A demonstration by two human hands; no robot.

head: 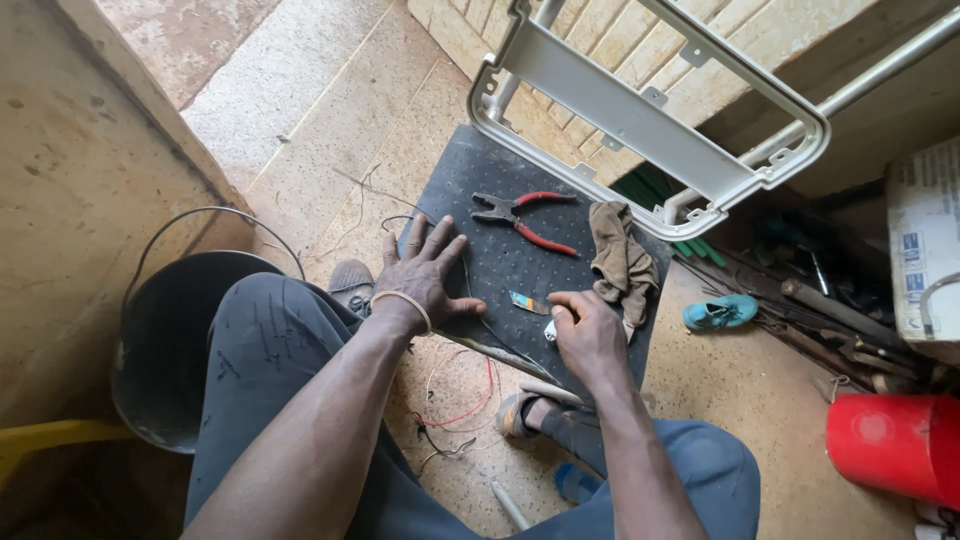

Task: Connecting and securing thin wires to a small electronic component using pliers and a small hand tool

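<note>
Concrete floor carries a black dimpled mat (500, 260) serving as the surface. Left hand (425, 275) lies flat and released, fingers spread, on the mat's near-left corner. Right hand (590, 335), at the near edge, pinches a small white part (551, 327). Red-handled pliers (525, 215) lie mid-mat; a brown rag (620, 255) sits toward the right edge.

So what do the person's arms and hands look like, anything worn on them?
Both arms are bare, with no sleeves in view and no gloves. The left hand has a thin pale band around the wrist. The right hand wears nothing: no ring, watch or band shows.
</note>
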